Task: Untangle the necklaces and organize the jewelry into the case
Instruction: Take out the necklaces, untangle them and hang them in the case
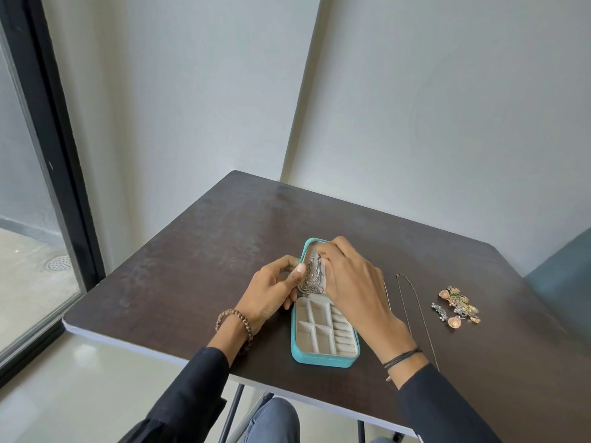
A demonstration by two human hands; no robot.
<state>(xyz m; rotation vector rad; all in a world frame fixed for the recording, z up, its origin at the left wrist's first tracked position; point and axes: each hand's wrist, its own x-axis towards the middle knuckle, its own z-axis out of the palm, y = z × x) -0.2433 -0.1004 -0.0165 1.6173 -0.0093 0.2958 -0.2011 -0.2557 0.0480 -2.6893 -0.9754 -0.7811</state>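
While the case (324,359) lies open on the surface (192,266): necklaces (311,273) seemingly being fastened inside its far lid.
Hands: left hand (271,289) grips the case's lid edge; right hand (348,276) pinches the necklaces' tops.
Next: probably the loose chain (415,314) at right, needing a fine pinch.

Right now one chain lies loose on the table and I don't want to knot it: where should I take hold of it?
Pinch the chain at its far end, where both strands meet, coming straight down from above. It lies flat on the table, right of the case, as a long narrow loop; lifted there, the strands should hang together rather than cross.
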